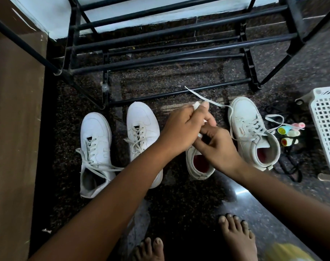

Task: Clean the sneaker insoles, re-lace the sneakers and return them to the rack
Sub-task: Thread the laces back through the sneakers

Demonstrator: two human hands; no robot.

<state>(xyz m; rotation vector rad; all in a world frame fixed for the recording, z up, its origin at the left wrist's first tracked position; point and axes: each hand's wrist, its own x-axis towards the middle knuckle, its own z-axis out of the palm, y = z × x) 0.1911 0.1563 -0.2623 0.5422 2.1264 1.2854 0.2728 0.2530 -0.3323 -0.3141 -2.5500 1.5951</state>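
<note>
There is only the head view, looking down at the dark floor in front of the black rack point(160, 59). Four white sneakers stand in a row, near the rack's lowest bar. The far-left sneaker point(95, 132) and the second sneaker point(141, 119) have laces in, loose and not tied. The third sneaker point(198, 166) sits under both hands, and only its heel end with a red insole shows. The far-right sneaker point(252, 132) is laced and has a red inside too. The left hand point(179, 129) pinches something white at its fingertips, and a long white lace point(215, 103) sticks out from there toward the rack. The right hand point(218, 147) is curled tight just below it, pinching a small white bit, which I think is the same lace. So the step looks like putting the lace back into the third sneaker. Next, the lace tip needs to be poked through a hole and pulled snug, with the shoe kept from sliding. The hands hide the holes, so I cannot tell how many are done. The lace also bends down beside the far-right sneaker, and where it ends is hard to see. On the right lie small colored bottles point(290, 132), a black cord point(292, 166) and a white basket point(326, 125), cut off by the edge.
</note>
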